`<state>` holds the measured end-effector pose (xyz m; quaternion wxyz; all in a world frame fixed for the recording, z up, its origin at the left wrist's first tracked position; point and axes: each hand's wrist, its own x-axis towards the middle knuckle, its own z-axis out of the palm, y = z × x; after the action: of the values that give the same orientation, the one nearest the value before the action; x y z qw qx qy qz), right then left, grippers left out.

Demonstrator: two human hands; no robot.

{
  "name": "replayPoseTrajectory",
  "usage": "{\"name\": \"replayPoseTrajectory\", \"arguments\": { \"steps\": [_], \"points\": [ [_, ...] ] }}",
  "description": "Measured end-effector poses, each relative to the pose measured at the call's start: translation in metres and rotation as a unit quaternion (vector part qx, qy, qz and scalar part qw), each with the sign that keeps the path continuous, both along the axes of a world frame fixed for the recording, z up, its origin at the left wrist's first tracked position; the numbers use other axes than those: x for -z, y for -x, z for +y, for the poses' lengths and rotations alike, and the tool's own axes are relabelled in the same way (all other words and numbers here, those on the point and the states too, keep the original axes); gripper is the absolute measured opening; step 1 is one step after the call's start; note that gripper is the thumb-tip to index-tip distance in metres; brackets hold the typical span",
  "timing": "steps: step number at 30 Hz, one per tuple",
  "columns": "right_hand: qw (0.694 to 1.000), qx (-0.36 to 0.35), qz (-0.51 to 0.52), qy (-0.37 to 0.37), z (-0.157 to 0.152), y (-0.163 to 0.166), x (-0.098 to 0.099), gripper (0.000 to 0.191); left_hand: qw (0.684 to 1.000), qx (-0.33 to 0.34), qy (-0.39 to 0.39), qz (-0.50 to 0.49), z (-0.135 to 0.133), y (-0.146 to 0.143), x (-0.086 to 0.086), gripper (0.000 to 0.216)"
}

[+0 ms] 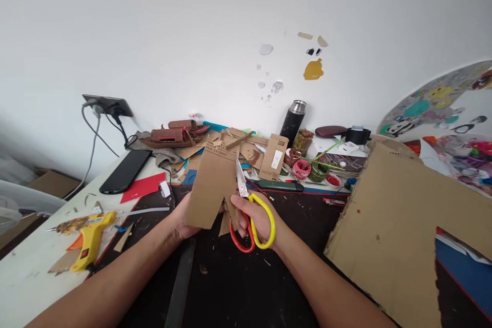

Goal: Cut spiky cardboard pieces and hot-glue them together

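Observation:
A brown cardboard piece with a notch cut in its lower edge is held up over the dark work surface. My left hand grips it from the left and behind; most of those fingers are hidden. The scissors have one yellow and one red handle. My right hand is closed round them near the pivot, their blades pointing up along the cardboard's right edge. Its thumb lies by the narrow strip right of the notch, and I cannot tell whether it pinches that strip too.
A yellow glue gun, a black phone and red paper lie at left. Behind are a model boat, cardboard scraps, a black flask, paint pots and a green cutter. A large cardboard sheet leans at right.

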<state>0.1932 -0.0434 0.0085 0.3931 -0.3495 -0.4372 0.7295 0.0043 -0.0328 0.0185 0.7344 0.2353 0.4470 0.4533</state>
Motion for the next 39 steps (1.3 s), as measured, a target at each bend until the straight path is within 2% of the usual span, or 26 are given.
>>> {"name": "replayPoseTrajectory", "arguments": {
  "steps": [3,5,7,10,14,17,24,31,34,39],
  "points": [
    [1.000,-0.022,0.009,0.007,-0.001,0.002,0.003,0.054,0.999,0.002,0.051,-0.010,-0.001,0.005,0.001,0.019],
    [1.000,-0.027,0.007,0.010,-0.001,0.003,0.005,0.056,0.998,0.008,0.058,-0.017,0.000,0.005,0.003,0.020],
    [1.000,-0.022,-0.001,0.012,-0.001,0.004,0.006,0.059,0.999,0.025,0.031,-0.034,0.001,0.002,0.006,0.021],
    [1.000,-0.019,-0.025,0.003,-0.001,0.004,0.007,0.060,0.995,0.051,-0.054,-0.071,0.003,-0.006,0.009,0.026],
    [0.998,-0.040,-0.051,-0.020,-0.001,0.004,0.008,0.054,0.989,0.039,-0.115,-0.084,0.005,-0.014,0.007,0.043],
    [0.998,-0.045,-0.038,-0.010,-0.002,0.006,0.010,0.053,0.991,0.010,-0.119,-0.060,0.006,-0.016,0.005,0.053],
    [0.997,0.003,-0.076,-0.023,-0.002,0.004,0.008,0.040,0.986,-0.107,-0.128,0.005,0.011,-0.011,0.005,0.043],
    [0.991,0.068,-0.116,-0.011,0.007,-0.003,0.007,0.068,0.967,-0.199,-0.152,0.040,0.020,0.000,0.003,0.049],
    [0.992,0.081,-0.102,0.000,0.009,-0.005,0.007,0.071,0.953,-0.254,-0.155,0.058,0.026,0.007,0.002,0.047],
    [0.996,0.032,-0.080,-0.002,0.006,-0.007,0.002,0.086,0.926,-0.326,-0.178,0.072,0.035,0.021,0.002,0.042]
  ]
}}
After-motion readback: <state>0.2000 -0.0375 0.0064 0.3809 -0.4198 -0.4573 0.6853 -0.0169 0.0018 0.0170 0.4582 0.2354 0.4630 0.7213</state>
